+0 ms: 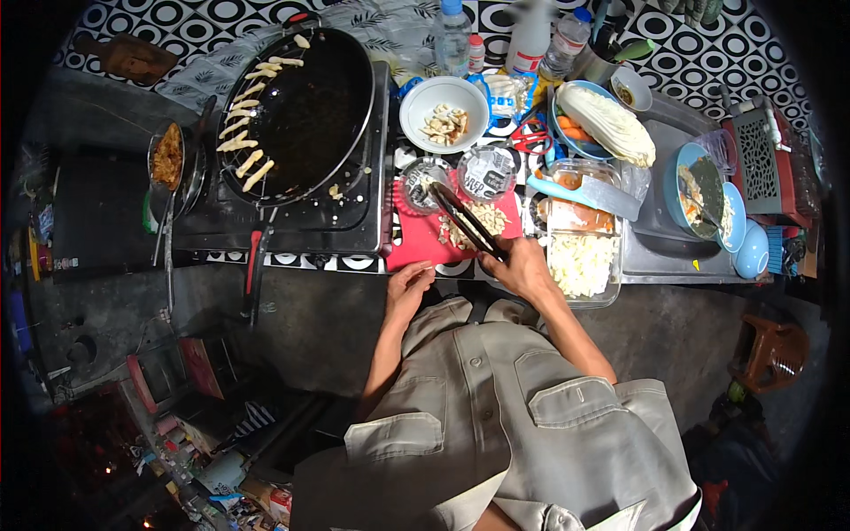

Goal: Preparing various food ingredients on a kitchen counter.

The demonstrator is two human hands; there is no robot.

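My right hand (521, 265) grips black-handled tongs (465, 220), whose tips reach over a lidded plastic cup (424, 186). Something pale shows at the tips. Under the tongs, chopped pale pieces (488, 224) lie on a red cutting board (410, 247). My left hand (410, 284) is at the board's front left edge, fingers slightly bent; whether it holds something small cannot be told. A second plastic cup (487, 174) stands beside the first. Behind them a white bowl (443, 86) holds pale, partly browned pieces.
On the left, a black wok (312, 113) sits on a gas stove (332, 226), battered strips lying on its rim rack. To the right are a glass container (584, 265) of chopped vegetables, a cleaver (604, 198), red scissors (529, 137), napa cabbage (605, 123) and a sink (671, 252).
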